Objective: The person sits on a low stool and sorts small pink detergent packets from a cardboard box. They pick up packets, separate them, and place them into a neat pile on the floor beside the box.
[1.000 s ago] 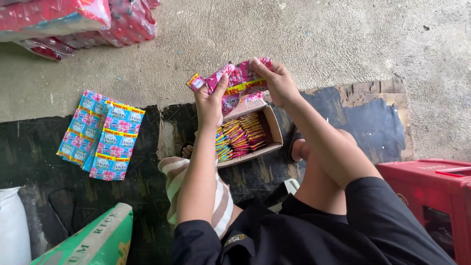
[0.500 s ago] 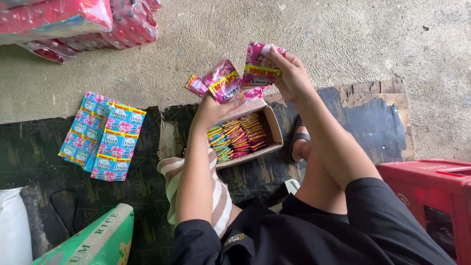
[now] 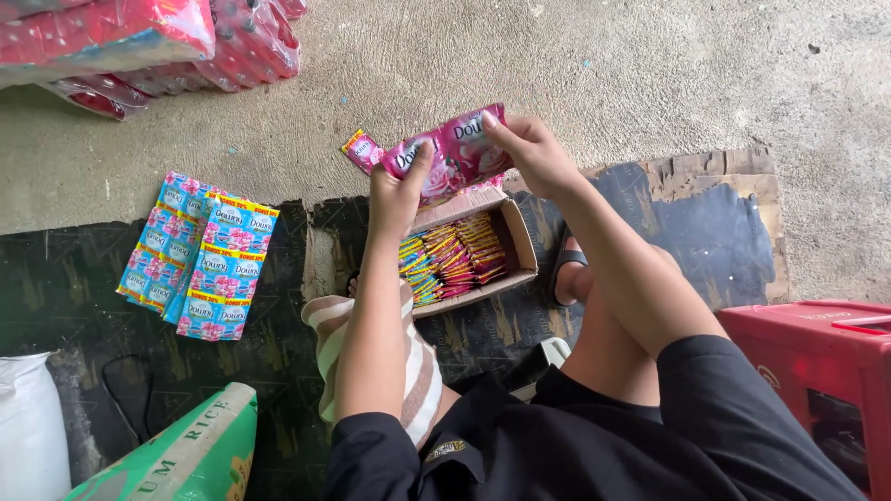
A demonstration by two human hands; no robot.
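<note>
A strip of pink sachets (image 3: 450, 153) is held up over the open box (image 3: 516, 243), stretched between both hands. The left hand (image 3: 397, 193) is clamped on the strip's left end, thumb on the front and fingers (image 3: 379, 190) tucked behind. The right hand (image 3: 529, 153) is pinching the right end, fingers pressed together along the top edge. One small pink sachet (image 3: 361, 149) is seen just left of the strip; whether it hangs from it or lies on the floor can't really be told.

The box is packed with more sachets (image 3: 453, 257), stood on edge in rows, and is set on a dark mat (image 3: 83, 306). Blue sachet strips (image 3: 200, 255) are laid flat on the mat, well to the left. A red crate (image 3: 817, 371) is parked at the right, a green rice sack (image 3: 176, 455) at bottom left, and shrink-wrapped red packs (image 3: 139, 42) are stacked at top left on the concrete floor (image 3: 650, 65).
</note>
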